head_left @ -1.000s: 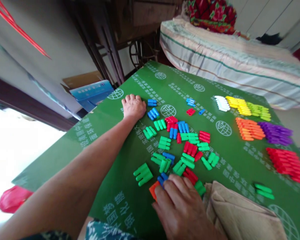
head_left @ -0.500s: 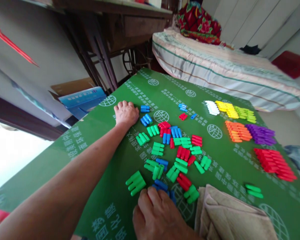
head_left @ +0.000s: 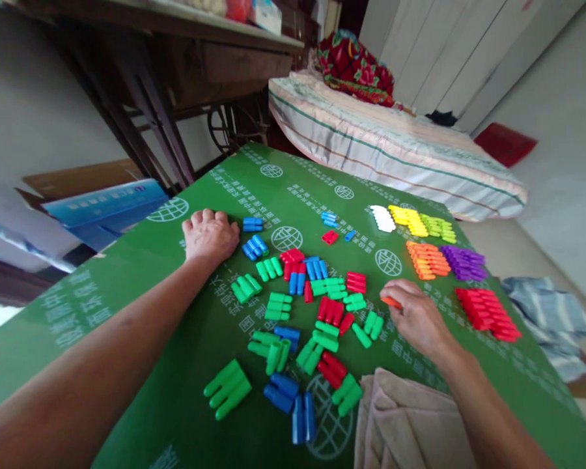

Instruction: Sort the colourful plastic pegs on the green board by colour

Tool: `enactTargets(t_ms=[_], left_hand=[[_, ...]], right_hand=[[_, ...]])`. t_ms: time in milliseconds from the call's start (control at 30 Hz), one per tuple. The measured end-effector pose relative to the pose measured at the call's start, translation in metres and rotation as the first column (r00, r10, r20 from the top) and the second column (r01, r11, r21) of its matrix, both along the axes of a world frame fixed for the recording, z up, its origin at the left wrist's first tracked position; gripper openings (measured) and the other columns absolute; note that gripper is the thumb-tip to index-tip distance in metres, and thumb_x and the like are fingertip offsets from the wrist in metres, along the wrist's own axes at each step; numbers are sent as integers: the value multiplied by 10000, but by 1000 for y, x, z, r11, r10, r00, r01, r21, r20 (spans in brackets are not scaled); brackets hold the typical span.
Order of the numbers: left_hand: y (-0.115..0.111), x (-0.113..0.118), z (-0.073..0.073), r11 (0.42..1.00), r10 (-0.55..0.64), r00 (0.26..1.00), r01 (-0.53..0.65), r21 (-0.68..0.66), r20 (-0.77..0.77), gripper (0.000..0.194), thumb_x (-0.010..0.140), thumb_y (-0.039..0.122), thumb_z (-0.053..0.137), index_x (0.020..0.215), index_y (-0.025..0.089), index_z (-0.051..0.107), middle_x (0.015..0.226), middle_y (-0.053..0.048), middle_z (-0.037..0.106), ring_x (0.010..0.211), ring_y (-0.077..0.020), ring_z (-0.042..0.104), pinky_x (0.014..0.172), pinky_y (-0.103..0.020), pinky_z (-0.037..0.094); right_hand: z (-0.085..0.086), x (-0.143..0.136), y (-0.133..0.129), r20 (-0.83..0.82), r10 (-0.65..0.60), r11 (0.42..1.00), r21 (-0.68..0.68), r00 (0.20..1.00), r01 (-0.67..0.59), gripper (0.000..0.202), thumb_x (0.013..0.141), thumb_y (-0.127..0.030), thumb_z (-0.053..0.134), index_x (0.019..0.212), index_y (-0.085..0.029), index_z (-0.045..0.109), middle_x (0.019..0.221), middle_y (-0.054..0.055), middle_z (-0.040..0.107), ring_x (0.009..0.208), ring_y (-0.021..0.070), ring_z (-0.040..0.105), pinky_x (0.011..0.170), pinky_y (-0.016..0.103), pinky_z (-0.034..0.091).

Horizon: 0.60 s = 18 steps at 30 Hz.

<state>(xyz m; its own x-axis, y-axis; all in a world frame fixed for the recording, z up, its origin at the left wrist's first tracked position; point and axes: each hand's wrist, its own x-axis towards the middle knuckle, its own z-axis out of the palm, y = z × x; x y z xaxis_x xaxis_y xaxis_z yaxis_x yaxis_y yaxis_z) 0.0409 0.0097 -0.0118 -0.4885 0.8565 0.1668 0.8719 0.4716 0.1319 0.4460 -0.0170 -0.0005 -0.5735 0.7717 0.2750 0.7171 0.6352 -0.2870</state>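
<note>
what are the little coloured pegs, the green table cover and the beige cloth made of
Pegs: probably moulded plastic, with uniform bright colours and a slight sheen. The right hand pinches an orange peg. Green cover: seemingly stiff printed sheet, flat with white lettering; board or plastic is unclear. Beige cloth: soft woven fabric, folded, matte.

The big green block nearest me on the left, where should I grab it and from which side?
Pinch the green block across its long flanks, coming from above: it lies flat on the mat, apart from the blue pieces, both sides free.
</note>
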Motion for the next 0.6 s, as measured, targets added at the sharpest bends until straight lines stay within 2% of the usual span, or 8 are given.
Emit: enactTargets(t_ms=[100, 233, 333, 400, 467, 533, 600], left_hand=[[-1, 0, 3, 1000, -15, 1000, 15, -21, 0, 583, 841, 442, 233, 1154, 62, 545, 1281, -250, 499, 1241, -381, 384, 1002, -525, 337], [0, 0, 6, 999, -14, 1000, 14, -40, 4, 592, 837, 454, 239, 1152, 56, 543, 1291, -260, 491, 1244, -387, 381, 1000, -534, 337], [2, 0, 7, 999, -8, 1000, 8, -54, 0, 622, 830, 465, 224, 1165, 47, 538, 1291, -268, 487, 1248, -394, 374, 1010, -540, 333], [3, 0, 8, 998, -2, 1000, 2, -67, 1, 637, 824, 475, 209, 1171, 54, 538, 1297, -263, 483, 1248, -395, 371, 1017, -538, 333], [4, 0, 9, 997, 7, 1000, -7, -78, 0, 656, 820, 485, 183, 1175, 62, 537, 1306, -259, 476, 1248, -397, 367, 1020, -539, 334], [4, -1, 10, 996, 11, 1000, -11, -85, -2, 685, 814, 501, 153, 1179, 65, 535, 1308, -259, 473, 1246, -404, 365, 1018, -542, 335], [5, -1, 11, 996, 10, 1000, -11, -89, -4, 718, 807, 515, 124, 1180, 62, 537, 1303, -263, 473, 1242, -415, 366, 1016, -548, 334]], right_hand=[[-13, 19, 14, 37, 48, 998, -32, 998, -47, 318, 772, -21, 415, 884, -180, 666, 1007, 78, 666, 971, 191, 587, 862, 354, 494], [-12, 28, 8, -20, 59, 998, -23, 998, -60, 255, 816, -78, 460, 846, -208, 677, 1048, 63, 682, 1014, 190, 591, 895, 370, 485], [-11, 31, -2, -97, -118, 993, 15, 988, 120, 161, 836, -225, 544, 909, -221, 688, 1046, 66, 685, 1004, 204, 603, 869, 372, 497], [-13, 30, -8, -85, -309, 949, 43, 947, 313, 217, 830, -344, 579, 959, -211, 690, 997, 78, 691, 937, 217, 619, 773, 352, 514], [-15, 25, -11, -8, -453, 888, 77, 891, 453, 282, 825, -412, 583, 974, -201, 695, 965, 87, 695, 894, 226, 622, 700, 332, 506], [-17, 17, -12, 79, -511, 858, 102, 856, 503, 284, 836, -426, 572, 955, -202, 700, 953, 85, 699, 891, 227, 620, 693, 321, 493], [-17, 8, -12, 143, -522, 853, 107, 841, 511, 258, 850, -413, 564, 923, -206, 700, 920, 77, 700, 885, 227, 617, 699, 318, 485]])
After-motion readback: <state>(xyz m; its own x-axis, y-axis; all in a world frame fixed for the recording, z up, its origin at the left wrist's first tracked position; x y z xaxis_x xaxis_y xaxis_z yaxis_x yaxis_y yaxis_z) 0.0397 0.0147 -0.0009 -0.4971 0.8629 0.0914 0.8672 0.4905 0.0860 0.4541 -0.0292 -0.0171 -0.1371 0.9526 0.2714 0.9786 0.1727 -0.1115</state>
